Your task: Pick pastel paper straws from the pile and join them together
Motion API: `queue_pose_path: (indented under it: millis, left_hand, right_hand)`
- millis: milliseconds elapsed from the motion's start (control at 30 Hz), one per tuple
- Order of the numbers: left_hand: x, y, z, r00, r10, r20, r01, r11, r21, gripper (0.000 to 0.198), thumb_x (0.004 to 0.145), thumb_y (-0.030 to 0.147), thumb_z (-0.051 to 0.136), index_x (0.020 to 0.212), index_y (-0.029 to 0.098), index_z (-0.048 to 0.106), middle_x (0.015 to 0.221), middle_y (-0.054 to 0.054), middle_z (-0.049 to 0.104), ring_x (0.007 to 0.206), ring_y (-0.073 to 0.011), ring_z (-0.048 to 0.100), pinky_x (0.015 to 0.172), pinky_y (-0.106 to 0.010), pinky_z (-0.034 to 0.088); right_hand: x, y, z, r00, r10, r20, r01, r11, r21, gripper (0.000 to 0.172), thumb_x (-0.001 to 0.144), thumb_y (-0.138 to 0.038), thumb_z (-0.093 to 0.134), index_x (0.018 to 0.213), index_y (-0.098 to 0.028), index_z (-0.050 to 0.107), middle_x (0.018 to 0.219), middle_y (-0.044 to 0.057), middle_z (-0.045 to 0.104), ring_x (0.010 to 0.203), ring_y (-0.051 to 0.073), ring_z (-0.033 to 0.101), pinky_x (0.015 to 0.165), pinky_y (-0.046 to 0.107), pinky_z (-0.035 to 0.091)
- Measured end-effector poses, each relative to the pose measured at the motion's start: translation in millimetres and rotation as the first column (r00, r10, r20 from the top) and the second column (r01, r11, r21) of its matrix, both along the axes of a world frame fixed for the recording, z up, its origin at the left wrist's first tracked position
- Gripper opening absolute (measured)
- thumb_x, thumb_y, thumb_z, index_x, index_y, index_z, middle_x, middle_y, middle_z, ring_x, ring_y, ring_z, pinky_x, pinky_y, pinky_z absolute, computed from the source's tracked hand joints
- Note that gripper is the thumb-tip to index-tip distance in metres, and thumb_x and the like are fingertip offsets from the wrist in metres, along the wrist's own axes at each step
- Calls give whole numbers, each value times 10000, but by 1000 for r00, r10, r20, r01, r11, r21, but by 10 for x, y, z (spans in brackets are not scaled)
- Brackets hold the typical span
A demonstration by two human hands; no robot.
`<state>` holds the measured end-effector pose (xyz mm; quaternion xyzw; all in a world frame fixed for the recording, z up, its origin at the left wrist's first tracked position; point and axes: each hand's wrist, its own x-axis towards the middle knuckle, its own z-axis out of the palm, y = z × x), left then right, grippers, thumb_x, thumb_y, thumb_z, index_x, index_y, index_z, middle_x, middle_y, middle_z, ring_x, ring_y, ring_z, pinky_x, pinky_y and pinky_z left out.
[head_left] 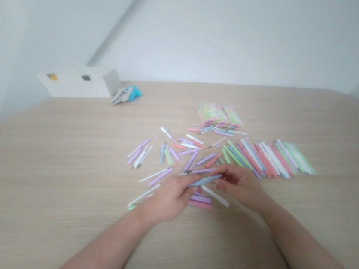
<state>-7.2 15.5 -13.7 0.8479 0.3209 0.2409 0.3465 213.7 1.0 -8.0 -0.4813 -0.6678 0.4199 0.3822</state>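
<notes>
A blue pen [205, 180] is held level above the scattered pen parts. My left hand [172, 195] pinches its left end between thumb and fingers. At the other end, the fingertips of my right hand [241, 184] close around the tip. Below and around both hands lie loose purple, red, white, green and blue pen parts, with thin white refills [144, 194] among them. A white pen piece [215, 196] rests on the table just under my right fingers. Pink and purple barrels [200, 203] are partly hidden by my left hand.
To the right, a row of pens [266, 159] in several colours lies side by side. Small patterned packets [218, 115] are stacked behind the loose parts. Farther back stand a white box [76, 83] and a crumpled grey and blue item [127, 94] on the wooden table [56, 165], near the wall.
</notes>
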Motion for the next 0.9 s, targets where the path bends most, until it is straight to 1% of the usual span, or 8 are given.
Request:
queue_pose_path:
  millis: [100,233,400,533,633,733,800,900]
  left_hand:
    - [-1,-1,-8,1000,0,-25,1,1000,29,421,897,141,428,1303,231,489,1133,-42,650,958,-184,617,825,-275,458]
    - [13,-13,-22,998,21,-65,-16,997,75,392,906,160,416,1283,223,503,1145,-53,646,991,-193,610,851,-289,454]
    - [19,-42,-14,990,39,-132,-23,993,119,398,901,168,423,1289,229,490,1196,-57,623,1046,-205,593,904,-320,439]
    - [19,-40,-8,992,12,-127,2,994,114,416,904,171,419,1309,250,465,1241,-45,595,1082,-199,574,920,-316,432]
    - [19,-26,-7,991,34,-128,-22,995,99,397,909,188,416,1296,243,487,1160,-53,637,1000,-203,607,861,-311,457]
    - [14,-13,4,993,45,-113,-35,995,89,397,911,192,412,1298,231,493,1110,-60,655,952,-201,619,827,-302,466]
    - [8,-8,8,993,46,-111,-37,996,85,398,914,195,408,1303,227,489,1099,-62,658,944,-199,621,825,-301,466]
    - [-1,-6,-6,992,50,-118,-40,995,90,386,917,201,406,1291,230,496,1098,-58,657,950,-196,618,833,-299,462]
  right_hand:
    - [-7,7,-29,998,-54,43,55,998,-37,207,770,-344,636,891,-176,643,688,4,650,602,132,586,552,231,450]
    - [-26,8,-28,993,-52,107,57,997,-45,208,804,-377,578,788,-175,627,617,-14,607,549,116,542,514,214,412]
    - [-47,2,-25,970,-37,241,42,999,-16,395,878,-424,465,584,-168,531,475,-41,470,455,85,429,462,204,322]
    - [-55,-4,-71,967,-51,251,64,997,-47,475,899,-467,410,545,-165,506,436,-40,445,421,82,415,443,207,303]
    - [-46,-11,-88,978,-25,206,36,998,-51,471,911,-464,384,590,-159,546,480,-25,492,448,89,451,450,205,323]
    - [-31,-20,-71,995,21,101,-19,1000,-26,282,876,-419,483,854,-168,608,657,-2,609,558,112,539,514,210,405]
    - [-25,-24,-49,995,25,93,-28,999,24,249,817,-368,587,988,-187,598,811,22,660,652,132,583,584,232,455]
    - [-25,-25,-19,985,-6,174,-8,997,79,196,794,-331,611,935,-200,647,847,28,681,678,145,600,619,250,468]
